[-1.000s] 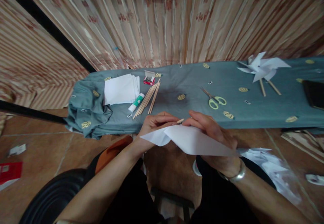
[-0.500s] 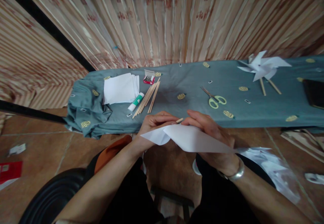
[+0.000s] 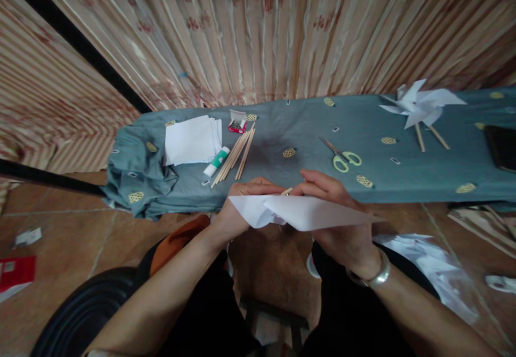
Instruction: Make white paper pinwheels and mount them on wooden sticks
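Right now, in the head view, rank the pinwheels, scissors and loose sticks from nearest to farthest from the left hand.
From the left hand:
1. Loose sticks: just beyond it, slightly left.
2. Scissors: beyond and to the right.
3. Pinwheels: farthest right, past the scissors.

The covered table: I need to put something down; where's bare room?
Between the wooden sticks and the scissors; also right of the scissors, in front of the pinwheels. The left end is crowded: paper stack, glue stick, small box, sticks. The left hand and right hand, holding folded paper, crowd the near middle edge.
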`<action>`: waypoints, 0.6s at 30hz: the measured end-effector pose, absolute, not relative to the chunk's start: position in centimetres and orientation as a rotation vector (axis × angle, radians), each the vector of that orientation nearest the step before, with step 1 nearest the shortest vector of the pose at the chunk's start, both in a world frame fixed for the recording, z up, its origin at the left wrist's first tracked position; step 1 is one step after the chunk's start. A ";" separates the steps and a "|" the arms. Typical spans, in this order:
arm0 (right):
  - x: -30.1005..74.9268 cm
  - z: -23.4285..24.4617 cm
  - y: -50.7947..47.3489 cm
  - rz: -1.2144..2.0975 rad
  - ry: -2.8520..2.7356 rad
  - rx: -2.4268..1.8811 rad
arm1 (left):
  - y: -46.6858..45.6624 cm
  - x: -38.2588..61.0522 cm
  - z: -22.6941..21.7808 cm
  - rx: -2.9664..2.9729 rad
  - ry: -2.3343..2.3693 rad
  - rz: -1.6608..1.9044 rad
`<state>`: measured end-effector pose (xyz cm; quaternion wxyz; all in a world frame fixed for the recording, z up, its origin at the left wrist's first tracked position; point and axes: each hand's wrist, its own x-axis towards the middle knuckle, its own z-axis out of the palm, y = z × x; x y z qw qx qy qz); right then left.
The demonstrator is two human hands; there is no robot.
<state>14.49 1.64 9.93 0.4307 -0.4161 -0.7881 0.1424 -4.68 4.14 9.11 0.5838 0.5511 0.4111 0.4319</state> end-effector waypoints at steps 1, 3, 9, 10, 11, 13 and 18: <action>14.4 9.8 1.8 0.421 -1.923 -1.071 | 4.2 -4.7 9.0 1.286 0.963 1.005; 14.2 9.4 2.2 0.532 -1.839 -1.125 | 4.2 -4.7 8.6 1.270 0.972 1.033; 13.8 7.7 3.6 0.780 -1.697 -1.191 | 4.7 -4.3 5.8 1.193 1.022 1.082; 13.7 7.4 3.8 0.834 -1.682 -1.163 | 4.8 -4.2 5.4 1.174 1.034 1.082; 13.7 7.0 3.9 0.881 -1.668 -1.140 | 4.9 -4.1 5.1 1.153 1.041 1.083; 13.6 6.4 4.3 0.958 -1.637 -1.117 | 4.9 -3.9 4.6 1.120 1.044 1.090; 13.7 4.9 5.4 1.101 -1.578 -1.153 | 5.1 -2.8 4.3 0.925 1.059 1.099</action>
